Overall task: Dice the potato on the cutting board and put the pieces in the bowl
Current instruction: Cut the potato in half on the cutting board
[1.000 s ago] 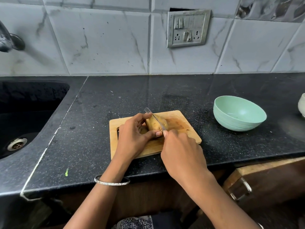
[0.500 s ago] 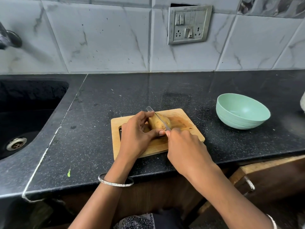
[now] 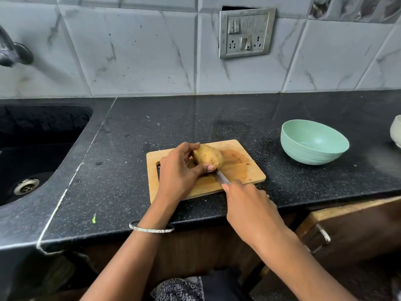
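Note:
A brown potato [image 3: 208, 157] lies on the wooden cutting board [image 3: 245, 170] in the middle of the black counter. My left hand [image 3: 179, 170] grips the potato from its left side, thumb at its near end. My right hand [image 3: 249, 205] grips the handle of a knife [image 3: 222, 177], whose blade shows only between my right hand and my left thumb, at the potato's near end. The handle is hidden in my fist. A mint green bowl [image 3: 314, 142] stands to the right of the board with no pieces in it.
A black sink [image 3: 39, 148] with a steel drain lies at the left, a tap above it. A white vessel [image 3: 396, 131] sits at the right edge. A wooden drawer with a metal handle [image 3: 323, 237] juts out below the counter at the right.
The knife blade lay over the top of the potato before; my right hand has drawn it back toward me, so only its part near the potato's near end shows. My left hand stays on the potato.

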`<control>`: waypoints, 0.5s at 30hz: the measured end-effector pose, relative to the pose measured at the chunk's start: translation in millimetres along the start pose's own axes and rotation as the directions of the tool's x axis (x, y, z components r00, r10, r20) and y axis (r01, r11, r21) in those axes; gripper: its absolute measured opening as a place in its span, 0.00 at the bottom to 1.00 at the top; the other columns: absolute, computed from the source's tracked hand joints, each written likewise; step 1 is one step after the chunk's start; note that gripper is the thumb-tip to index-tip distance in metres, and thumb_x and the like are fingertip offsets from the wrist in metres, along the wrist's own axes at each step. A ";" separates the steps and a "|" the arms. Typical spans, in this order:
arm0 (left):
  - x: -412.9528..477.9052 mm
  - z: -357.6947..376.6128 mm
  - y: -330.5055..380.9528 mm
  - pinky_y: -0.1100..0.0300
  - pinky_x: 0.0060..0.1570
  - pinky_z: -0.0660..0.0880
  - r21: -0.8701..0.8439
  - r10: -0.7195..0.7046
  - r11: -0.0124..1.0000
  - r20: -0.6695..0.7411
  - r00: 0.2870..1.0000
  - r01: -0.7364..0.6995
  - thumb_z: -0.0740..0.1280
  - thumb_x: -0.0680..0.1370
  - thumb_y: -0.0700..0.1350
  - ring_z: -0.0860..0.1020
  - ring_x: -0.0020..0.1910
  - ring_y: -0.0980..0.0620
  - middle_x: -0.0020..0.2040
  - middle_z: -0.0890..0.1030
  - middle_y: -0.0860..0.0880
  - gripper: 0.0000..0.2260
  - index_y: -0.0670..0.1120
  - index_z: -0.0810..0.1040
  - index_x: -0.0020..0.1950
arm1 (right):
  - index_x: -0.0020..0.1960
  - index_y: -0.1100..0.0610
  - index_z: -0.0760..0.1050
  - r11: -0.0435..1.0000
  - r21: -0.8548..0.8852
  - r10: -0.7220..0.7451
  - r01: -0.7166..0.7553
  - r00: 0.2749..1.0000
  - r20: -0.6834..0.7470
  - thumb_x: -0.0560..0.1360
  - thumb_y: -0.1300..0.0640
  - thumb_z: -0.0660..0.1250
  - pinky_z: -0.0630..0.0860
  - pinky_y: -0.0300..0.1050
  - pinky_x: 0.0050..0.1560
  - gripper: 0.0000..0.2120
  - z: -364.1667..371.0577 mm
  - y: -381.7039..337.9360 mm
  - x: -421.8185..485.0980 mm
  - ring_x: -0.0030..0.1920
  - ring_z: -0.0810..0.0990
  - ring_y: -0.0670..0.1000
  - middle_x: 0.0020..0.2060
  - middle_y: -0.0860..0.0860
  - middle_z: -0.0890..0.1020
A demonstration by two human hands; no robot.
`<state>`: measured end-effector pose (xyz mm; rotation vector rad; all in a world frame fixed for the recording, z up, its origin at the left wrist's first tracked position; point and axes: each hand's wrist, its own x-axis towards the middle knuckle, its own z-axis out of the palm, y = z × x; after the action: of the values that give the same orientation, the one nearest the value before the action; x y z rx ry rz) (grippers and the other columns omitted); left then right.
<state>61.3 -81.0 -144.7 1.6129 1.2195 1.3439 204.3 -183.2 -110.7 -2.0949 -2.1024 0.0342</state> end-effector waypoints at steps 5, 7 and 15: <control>-1.4 -1.4 0.4 0.56 0.63 0.76 -0.024 -0.019 1.000 0.010 1.000 0.019 0.83 0.62 0.41 0.80 0.59 0.56 0.57 0.82 0.48 0.30 0.41 0.78 0.61 | 0.62 0.58 0.71 1.000 -0.017 0.025 -0.025 1.000 0.000 0.87 0.53 0.50 0.68 0.48 0.38 0.15 -2.7 -3.2 7.1 0.53 0.82 0.58 0.53 0.54 0.80; -1.6 -1.1 1.0 0.56 0.63 0.76 -0.024 -0.030 0.999 0.018 0.999 0.030 0.82 0.62 0.40 0.80 0.59 0.56 0.57 0.82 0.48 0.29 0.41 0.78 0.60 | 0.64 0.57 0.72 1.000 -0.021 0.012 -0.011 1.000 0.023 0.87 0.54 0.52 0.69 0.48 0.39 0.14 -1.3 -8.3 16.7 0.54 0.81 0.57 0.55 0.55 0.80; -2.5 -3.5 0.7 0.67 0.56 0.75 -0.060 -0.067 0.996 0.023 0.998 0.068 0.82 0.62 0.37 0.79 0.59 0.55 0.57 0.81 0.48 0.29 0.40 0.76 0.61 | 0.66 0.60 0.70 0.999 -0.047 -0.015 0.015 1.000 0.004 0.87 0.54 0.51 0.71 0.47 0.38 0.15 5.2 -8.8 21.6 0.53 0.82 0.57 0.53 0.55 0.81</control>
<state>58.0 -83.7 -144.1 1.5267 1.1990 1.3065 195.0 -161.3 -112.3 -2.1071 -2.1409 -0.0134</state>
